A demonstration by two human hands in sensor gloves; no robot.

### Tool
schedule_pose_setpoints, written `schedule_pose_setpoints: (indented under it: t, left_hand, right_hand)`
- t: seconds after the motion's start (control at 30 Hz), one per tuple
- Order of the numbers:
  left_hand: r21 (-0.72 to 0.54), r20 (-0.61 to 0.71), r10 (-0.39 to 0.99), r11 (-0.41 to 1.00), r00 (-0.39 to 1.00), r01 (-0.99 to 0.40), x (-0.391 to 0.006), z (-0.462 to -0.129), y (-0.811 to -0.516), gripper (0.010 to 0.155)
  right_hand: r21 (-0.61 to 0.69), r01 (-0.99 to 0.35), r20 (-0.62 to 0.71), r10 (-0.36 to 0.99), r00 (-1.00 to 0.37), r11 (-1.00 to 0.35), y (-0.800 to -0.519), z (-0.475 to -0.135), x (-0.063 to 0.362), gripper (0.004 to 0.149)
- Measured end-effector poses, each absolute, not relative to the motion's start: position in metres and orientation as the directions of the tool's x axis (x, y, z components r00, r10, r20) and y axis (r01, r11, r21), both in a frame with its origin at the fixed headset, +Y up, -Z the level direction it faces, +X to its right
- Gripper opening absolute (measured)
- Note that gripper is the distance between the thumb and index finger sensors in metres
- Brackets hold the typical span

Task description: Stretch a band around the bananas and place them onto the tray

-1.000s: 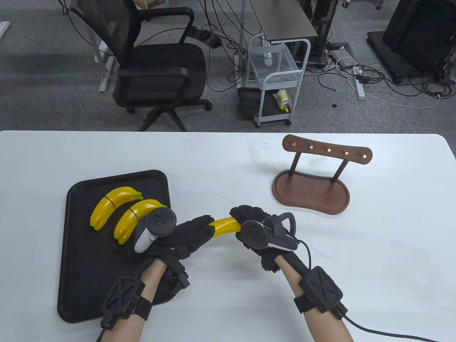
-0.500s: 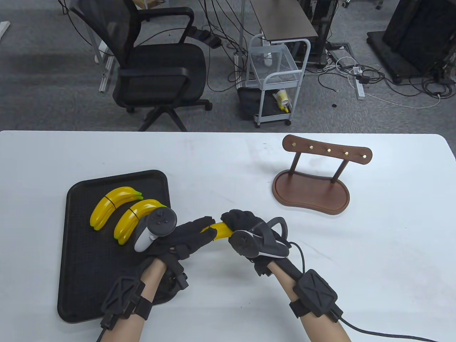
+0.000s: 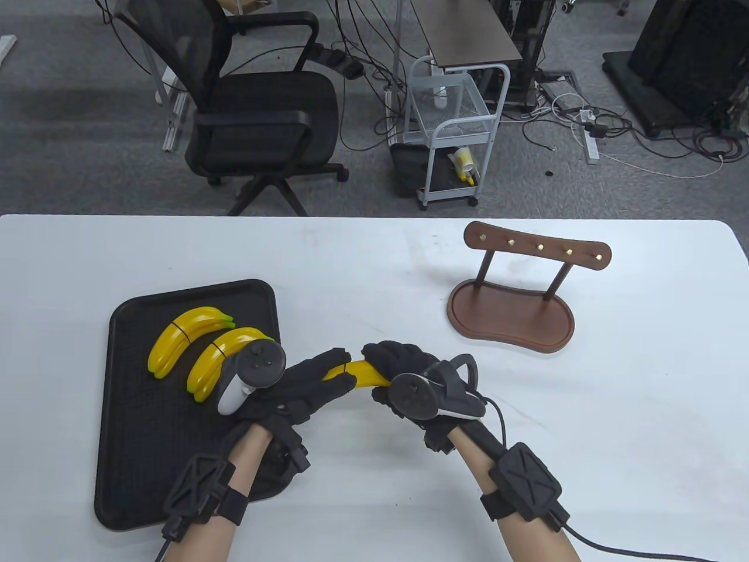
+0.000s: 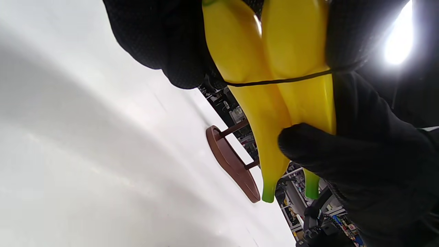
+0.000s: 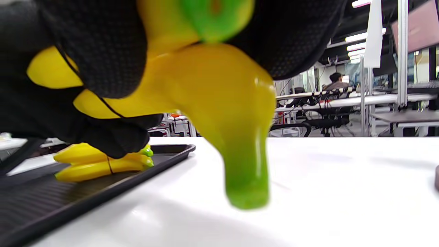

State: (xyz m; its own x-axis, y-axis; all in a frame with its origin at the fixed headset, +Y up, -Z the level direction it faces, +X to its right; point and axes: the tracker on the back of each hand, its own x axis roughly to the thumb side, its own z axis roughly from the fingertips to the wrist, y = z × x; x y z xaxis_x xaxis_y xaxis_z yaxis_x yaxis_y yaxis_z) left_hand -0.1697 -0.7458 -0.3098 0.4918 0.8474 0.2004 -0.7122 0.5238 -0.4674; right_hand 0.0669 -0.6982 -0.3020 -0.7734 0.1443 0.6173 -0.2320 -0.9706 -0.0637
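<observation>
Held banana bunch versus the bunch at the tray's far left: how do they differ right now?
The held bunch is gripped off the table by left hand and right hand; the far-left bunch lies untouched on the tray. The held bunch's band is caught under gloved fingers; the other's sits free. Both are yellow, green-tipped.

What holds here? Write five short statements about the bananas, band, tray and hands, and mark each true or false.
1. Two banded banana bunches lie on the black tray. True.
2. The held bananas rest on the wooden stand. False: both hands hold them above the table.
3. A thin black band crosses the held bananas. True.
4. The right hand is empty. False: it grips the bananas.
5. The left hand rests flat on the tray. False: its fingers are on the bananas.
</observation>
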Motion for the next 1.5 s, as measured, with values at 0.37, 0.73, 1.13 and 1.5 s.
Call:
schedule_pose_setpoints:
  t: [0.37, 0.73, 1.13, 1.5]
  left_hand:
    - [-0.400, 0.302, 0.767, 0.641, 0.565, -0.656, -0.170, -0.307, -0.725, 0.078]
    - [-0.370, 0.359, 0.758, 0.651, 0.544, -0.663, -0.169, -0.305, -0.719, 0.078]
    - [-0.388, 0.380, 0.704, 0.710, 0.600, -0.588, -0.161, -0.303, -0.725, 0.079]
    - [-0.373, 0.404, 0.677, 0.736, 0.615, -0.566, -0.157, -0.302, -0.724, 0.078]
  right_hand:
    - [0.197, -0.502, 0.522, 0.524, -0.673, -0.842, -0.699, -0.321, 0.095, 0.082]
    - [0.379, -0.635, 0.442, 0.734, -0.515, -0.673, -0.715, -0.331, 0.104, 0.088]
    - [0.241, -0.633, 0.524, 0.647, -0.553, -0.736, -0.711, -0.326, 0.102, 0.083]
    - [0.220, -0.614, 0.557, 0.614, -0.559, -0.758, -0.712, -0.321, 0.094, 0.082]
